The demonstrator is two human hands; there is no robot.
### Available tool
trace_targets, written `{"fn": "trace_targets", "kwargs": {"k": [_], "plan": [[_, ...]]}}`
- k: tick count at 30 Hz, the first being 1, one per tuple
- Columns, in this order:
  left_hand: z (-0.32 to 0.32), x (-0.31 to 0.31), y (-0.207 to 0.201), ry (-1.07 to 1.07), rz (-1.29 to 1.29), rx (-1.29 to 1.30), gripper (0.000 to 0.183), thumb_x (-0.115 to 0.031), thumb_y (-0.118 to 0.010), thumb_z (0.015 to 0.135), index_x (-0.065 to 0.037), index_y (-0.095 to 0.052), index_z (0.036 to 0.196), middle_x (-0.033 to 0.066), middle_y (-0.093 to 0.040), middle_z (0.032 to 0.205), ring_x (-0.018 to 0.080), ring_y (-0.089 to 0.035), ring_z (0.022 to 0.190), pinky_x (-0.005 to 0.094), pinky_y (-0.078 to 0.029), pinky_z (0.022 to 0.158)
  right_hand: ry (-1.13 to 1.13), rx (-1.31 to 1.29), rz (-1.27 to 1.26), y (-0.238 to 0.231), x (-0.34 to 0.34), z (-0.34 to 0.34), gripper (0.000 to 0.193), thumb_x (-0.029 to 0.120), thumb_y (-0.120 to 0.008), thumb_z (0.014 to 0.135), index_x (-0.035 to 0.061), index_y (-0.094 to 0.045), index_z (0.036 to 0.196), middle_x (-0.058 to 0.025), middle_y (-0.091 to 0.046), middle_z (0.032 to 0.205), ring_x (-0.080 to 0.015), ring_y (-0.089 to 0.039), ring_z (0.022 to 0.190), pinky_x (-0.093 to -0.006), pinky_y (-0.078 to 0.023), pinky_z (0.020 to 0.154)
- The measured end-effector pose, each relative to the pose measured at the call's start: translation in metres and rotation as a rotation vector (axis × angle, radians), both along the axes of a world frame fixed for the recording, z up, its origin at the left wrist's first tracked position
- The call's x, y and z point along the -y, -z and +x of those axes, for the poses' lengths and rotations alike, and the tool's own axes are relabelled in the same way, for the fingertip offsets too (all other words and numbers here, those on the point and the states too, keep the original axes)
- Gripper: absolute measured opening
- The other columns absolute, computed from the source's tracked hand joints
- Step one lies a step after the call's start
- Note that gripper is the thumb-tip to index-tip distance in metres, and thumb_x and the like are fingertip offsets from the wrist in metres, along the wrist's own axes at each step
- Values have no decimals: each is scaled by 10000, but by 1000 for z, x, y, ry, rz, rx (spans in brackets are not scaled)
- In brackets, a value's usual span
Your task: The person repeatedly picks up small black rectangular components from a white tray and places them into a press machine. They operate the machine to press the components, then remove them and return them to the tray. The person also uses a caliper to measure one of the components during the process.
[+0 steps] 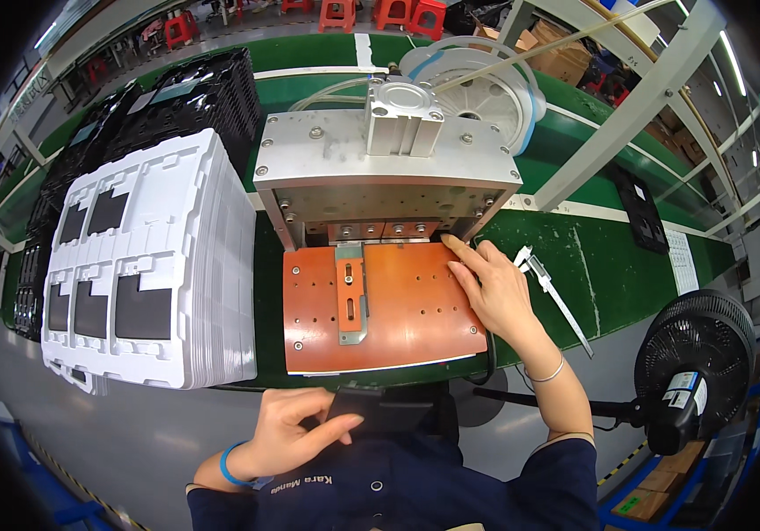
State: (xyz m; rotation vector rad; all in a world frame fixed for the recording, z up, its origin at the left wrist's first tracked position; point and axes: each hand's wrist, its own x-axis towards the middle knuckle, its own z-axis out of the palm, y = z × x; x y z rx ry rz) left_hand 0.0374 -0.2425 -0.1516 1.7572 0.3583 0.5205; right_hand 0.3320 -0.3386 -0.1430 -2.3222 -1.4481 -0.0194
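Observation:
My left hand (293, 430), low in front of my body, is closed with thumb and fingers on a black flat piece (352, 405). The piece blends into my dark shirt, so its full outline is hard to make out. At the press, my right hand (491, 285) rests by the far right corner of the orange work plate (398, 327), fingers stretched toward the press opening. Its fingers look empty. A metal press (336, 181) with a square cylinder (404, 115) stands over the plate's far edge. A slotted guide block (350, 292) is fixed on the plate.
Stacked white trays (190, 292) holding dark flat pieces (143, 310) stand left, with black trays (190, 102) behind. A caliper (559, 303) lies right on the green bench (539, 230). A black fan (694, 354) stands at right; a white reel (477, 88) is behind the press.

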Motion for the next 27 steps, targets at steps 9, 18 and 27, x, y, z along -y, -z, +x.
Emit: {"fn": "trace_targets", "kwargs": {"k": [9,18,27], "plan": [[-62,-76,-109,-552,272,-1,243,-61,-762,811,4,-584,660,31,-588,581,108,-617,516,245,-439,449,-99,161,351,15,23,-5,267,111,-751,810,47,-708,1065,-68,-556,663,-199,-524,536,-318,-420,504],[-28,-233,-114,-510,-34,-338,402,-242,-705,885,64,-629,1135,63,-691,851,141,-694,683,252,-518,558,-283,67,384,-16,6,-41,198,73,-771,767,44,-704,951,-51,-518,645,-167,-510,506,-296,-407,473],[-92,-219,-122,-692,1056,-427,161,-184,-752,792,-30,-707,798,100,-606,637,210,-569,555,330,-442,549,-613,72,367,-67,-32,-76,184,92,-794,730,61,-719,895,-41,-527,628,-188,-526,543,-313,-427,515]]}}
